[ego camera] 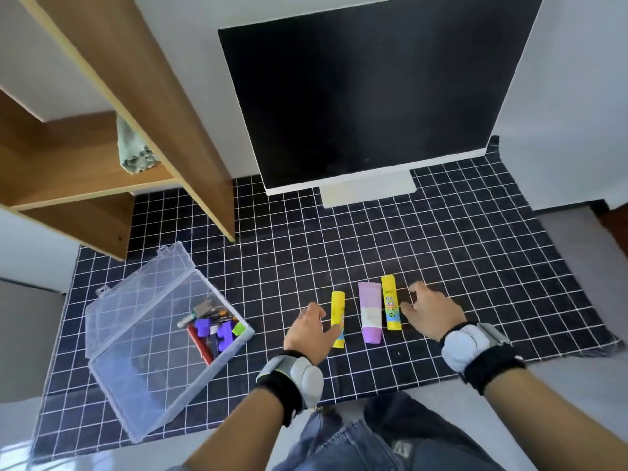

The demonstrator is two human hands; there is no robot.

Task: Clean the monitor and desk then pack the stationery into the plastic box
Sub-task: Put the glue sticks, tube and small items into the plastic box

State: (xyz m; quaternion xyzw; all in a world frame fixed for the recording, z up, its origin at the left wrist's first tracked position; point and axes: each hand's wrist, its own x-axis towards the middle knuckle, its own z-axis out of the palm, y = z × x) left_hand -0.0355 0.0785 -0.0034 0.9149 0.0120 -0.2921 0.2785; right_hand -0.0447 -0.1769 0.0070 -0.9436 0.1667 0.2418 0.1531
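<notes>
Yellow glue stick lies under my left hand, whose thumb touches it, fingers loose. Right beside sits a purple tube, then another glue stick by my right hand, relaxed, holding nothing. Left of both, the clear plastic box stands open with pens and purple clips inside. Past my hands, the monitor.
</notes>
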